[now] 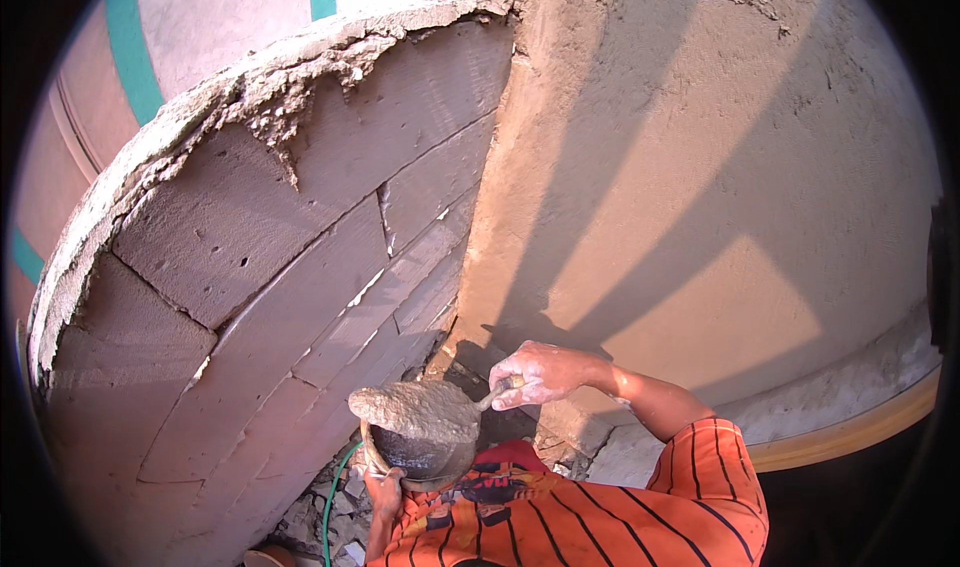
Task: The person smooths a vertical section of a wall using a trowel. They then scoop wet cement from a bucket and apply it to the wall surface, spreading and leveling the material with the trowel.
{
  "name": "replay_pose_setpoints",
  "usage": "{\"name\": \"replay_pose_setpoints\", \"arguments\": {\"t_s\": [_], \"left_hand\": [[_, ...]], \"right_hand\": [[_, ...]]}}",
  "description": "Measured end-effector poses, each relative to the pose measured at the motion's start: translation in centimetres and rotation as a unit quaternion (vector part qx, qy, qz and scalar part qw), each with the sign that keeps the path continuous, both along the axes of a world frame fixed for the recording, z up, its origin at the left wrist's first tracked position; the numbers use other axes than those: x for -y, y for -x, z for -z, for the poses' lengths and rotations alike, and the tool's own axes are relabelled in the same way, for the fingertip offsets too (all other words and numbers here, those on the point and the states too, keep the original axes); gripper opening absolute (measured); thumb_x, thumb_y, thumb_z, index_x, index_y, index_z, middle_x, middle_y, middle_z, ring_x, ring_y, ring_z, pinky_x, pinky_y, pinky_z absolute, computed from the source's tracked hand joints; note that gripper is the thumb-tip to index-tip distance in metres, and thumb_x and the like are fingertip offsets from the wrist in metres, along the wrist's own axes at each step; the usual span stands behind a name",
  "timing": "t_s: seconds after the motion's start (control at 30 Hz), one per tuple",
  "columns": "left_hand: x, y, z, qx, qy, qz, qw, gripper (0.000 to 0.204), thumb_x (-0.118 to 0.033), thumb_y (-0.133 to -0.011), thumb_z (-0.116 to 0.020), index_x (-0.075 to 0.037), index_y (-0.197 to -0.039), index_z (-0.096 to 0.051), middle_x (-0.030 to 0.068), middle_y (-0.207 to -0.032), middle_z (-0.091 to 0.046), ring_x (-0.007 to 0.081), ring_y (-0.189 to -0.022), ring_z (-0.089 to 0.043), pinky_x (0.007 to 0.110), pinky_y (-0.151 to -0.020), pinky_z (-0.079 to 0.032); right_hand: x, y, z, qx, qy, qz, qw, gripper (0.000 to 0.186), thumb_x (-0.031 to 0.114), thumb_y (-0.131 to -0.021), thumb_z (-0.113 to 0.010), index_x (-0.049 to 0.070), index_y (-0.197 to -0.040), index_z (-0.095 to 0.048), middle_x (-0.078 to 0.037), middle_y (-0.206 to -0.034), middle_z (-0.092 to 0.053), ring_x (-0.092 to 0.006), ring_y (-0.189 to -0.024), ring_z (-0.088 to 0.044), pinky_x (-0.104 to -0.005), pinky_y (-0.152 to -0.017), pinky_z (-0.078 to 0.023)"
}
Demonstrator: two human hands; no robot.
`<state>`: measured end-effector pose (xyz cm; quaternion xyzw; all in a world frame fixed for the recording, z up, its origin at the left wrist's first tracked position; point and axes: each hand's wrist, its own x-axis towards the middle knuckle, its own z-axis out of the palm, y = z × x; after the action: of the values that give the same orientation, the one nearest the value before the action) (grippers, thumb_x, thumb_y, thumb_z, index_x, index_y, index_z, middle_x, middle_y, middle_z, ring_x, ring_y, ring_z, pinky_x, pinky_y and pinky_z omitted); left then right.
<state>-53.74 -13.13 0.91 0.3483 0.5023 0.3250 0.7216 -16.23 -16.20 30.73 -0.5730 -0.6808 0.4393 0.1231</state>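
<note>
While L fingers (384, 484) grip container (370, 449), R fingers (533, 369) clasp trowel (489, 399) by handle, w/ mortar (418, 409) left of them.

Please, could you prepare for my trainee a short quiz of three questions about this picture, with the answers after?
1. Multiple choice: which hand grips the handle of the tool loaded with wet grey mix?
A) left
B) right
C) both
2. True or false: the green hose lies nearer to the picture's left edge than the striped orange shirt does.
3. Fill in: the left hand holds the container by its ____.

Key:
1. B: the right hand grips it.
2. True.
3. Rim.
</note>
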Motion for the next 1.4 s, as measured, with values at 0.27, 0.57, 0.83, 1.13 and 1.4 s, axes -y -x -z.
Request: {"name": "replay_pose_setpoints", "arguments": {"t_s": [0.27,0.57,0.83,1.13,1.4], "left_hand": [[1.2,-1.8,-2.8,-0.041,-0.025,0.028,0.998,0.043,0.002,-0.074,-0.063,0.005,-0.115,-0.050,0.0103,-0.098,-0.063,0.0200,-0.084,-0.060,0.033,-0.074,-0.052],[-1.5,-1.8,1.0,-0.028,-0.013,0.059,0.998,0.041,0.000,-0.075,-0.064,0.003,-0.114,-0.050,0.0109,-0.096,-0.061,0.0202,-0.083,-0.059,0.034,-0.077,-0.051],[-4.8,-4.4,-3.2,0.010,0.017,0.136,0.991,0.042,0.005,-0.074,-0.061,0.001,-0.114,-0.050,0.0064,-0.087,-0.061,0.0175,-0.073,-0.060,0.031,-0.066,-0.052],[-6.7,-2.0,1.1,0.047,-0.014,0.156,0.987,0.033,0.005,-0.073,-0.063,0.002,-0.105,-0.055,0.0076,-0.090,-0.063,0.0177,-0.073,-0.060,0.032,-0.068,-0.051],[-5.2,-2.2,-1.8,-0.010,0.081,0.141,0.987,0.037,0.002,-0.076,-0.063,0.001,-0.110,-0.049,0.0094,-0.092,-0.060,0.0180,-0.073,-0.060,0.031,-0.058,-0.052]], "right_hand": [[-3.7,-19.5,-13.6,0.120,-0.135,0.449,0.875,0.033,0.039,-0.098,-0.056,0.008,-0.087,-0.058,0.004,-0.065,-0.052,-0.0052,-0.052,-0.051,-0.0211,-0.046,-0.045],[0.9,-16.0,-19.1,0.229,-0.175,0.462,0.839,0.027,0.035,-0.092,-0.061,0.009,-0.085,-0.061,-0.001,-0.069,-0.055,-0.0119,-0.063,-0.053,-0.0296,-0.055,-0.045],[4.0,5.5,24.1,0.406,0.071,0.076,0.908,0.026,0.019,-0.090,-0.052,0.007,-0.108,-0.067,-0.011,-0.099,-0.071,-0.0316,-0.098,-0.069,-0.0473,-0.082,-0.053],[5.6,9.0,25.6,0.104,0.125,0.208,0.965,0.045,0.047,-0.090,-0.057,0.011,-0.117,-0.062,-0.015,-0.113,-0.065,-0.0364,-0.114,-0.058,-0.0613,-0.090,-0.044],[6.3,2.9,8.5,0.110,-0.046,0.155,0.981,0.045,0.048,-0.089,-0.062,0.006,-0.104,-0.065,-0.018,-0.088,-0.068,-0.0399,-0.088,-0.065,-0.0496,-0.074,-0.048]]}}
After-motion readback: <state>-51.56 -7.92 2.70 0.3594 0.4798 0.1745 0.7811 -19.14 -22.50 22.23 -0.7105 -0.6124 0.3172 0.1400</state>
